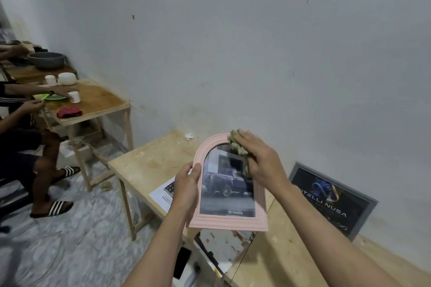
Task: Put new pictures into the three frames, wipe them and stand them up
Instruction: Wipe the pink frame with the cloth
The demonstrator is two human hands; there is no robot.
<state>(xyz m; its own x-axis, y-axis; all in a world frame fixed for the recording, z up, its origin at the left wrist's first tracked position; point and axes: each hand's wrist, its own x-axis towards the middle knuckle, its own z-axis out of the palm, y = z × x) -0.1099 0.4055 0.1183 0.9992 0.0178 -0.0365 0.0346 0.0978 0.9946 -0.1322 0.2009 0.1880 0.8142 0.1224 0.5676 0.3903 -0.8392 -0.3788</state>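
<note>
Two picture frames: one pink arched frame point(229, 193), one grey frame point(332, 200) leaning on the wall. One cloth point(236, 147). Three wooden benches: near point(144, 163), middle point(98, 100), far point(35, 72). Three white jars point(67, 78). One grey bowl point(46, 60). One red cloth point(69, 112). Two sandals point(54, 208).

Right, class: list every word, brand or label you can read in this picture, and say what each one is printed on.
"TOYOTA": bottom of the car picture in the pink arched frame.
"INTELLI NUSA": the dark picture in the grey frame leaning on the wall; its first letter is partly hidden by the right forearm.
Printed sheet on the table: text too small to read.
</note>
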